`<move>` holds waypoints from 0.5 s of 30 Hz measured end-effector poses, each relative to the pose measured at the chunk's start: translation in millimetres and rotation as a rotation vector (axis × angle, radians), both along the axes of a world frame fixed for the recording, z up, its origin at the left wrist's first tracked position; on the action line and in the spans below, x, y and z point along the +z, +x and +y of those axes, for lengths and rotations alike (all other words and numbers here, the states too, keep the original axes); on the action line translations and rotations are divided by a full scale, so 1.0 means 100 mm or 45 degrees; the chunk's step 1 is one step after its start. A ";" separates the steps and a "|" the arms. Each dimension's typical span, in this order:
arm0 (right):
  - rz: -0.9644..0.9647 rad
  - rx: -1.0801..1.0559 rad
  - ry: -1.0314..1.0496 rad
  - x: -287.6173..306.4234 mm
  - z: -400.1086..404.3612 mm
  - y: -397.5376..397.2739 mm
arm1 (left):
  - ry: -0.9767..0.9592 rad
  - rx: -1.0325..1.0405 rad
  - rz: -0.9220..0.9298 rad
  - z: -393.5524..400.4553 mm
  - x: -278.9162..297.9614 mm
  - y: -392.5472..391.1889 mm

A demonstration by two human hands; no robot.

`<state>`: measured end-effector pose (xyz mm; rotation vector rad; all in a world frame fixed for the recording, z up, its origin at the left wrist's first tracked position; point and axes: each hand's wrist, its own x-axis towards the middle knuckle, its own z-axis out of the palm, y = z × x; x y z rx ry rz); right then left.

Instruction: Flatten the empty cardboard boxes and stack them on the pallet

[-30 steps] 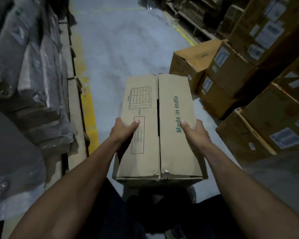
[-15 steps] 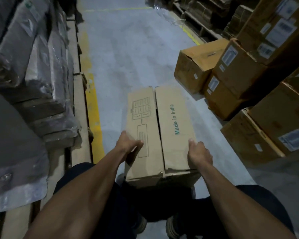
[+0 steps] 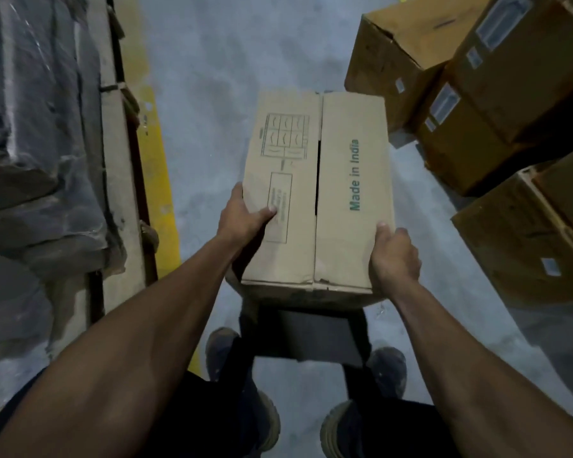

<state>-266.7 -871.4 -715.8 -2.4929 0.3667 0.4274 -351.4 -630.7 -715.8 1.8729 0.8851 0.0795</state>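
Observation:
A brown cardboard box (image 3: pixel 341 180) printed "Made in India" hangs over the grey floor in front of me, its two top flaps closed with a dark slit between them. My left hand (image 3: pixel 242 216) grips its left edge, thumb lying on the top flap, fingers hidden down the side. My right hand (image 3: pixel 394 252) grips the near right corner, thumb on top and fingers curled round the side. The box's near wall is in shadow above my shoes.
Taped cardboard boxes (image 3: pixel 497 77) with white labels are piled at the right, more (image 3: pixel 530 246) lower down. At the left, plastic-wrapped goods (image 3: pixel 37 133) sit on a wooden pallet (image 3: pixel 119 153) beside a yellow floor line (image 3: pixel 159 186). Grey floor (image 3: pixel 239 47) lies ahead.
The box has come lower and nearer to my feet while my view tilted down. My right hand slid back to the near right corner; my left stays on the left edge.

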 end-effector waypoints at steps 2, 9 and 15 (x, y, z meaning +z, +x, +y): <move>-0.045 0.003 0.030 0.00 0.06 0.13 | -0.005 0.023 0.025 0.05 0.03 0.07; 0.103 0.005 0.324 0.02 -0.15 0.16 | -0.319 0.100 0.147 -0.01 0.05 -0.26; -0.063 -0.079 0.623 -0.08 -0.34 -0.46 | -0.419 0.186 -0.084 -0.39 -0.13 -0.84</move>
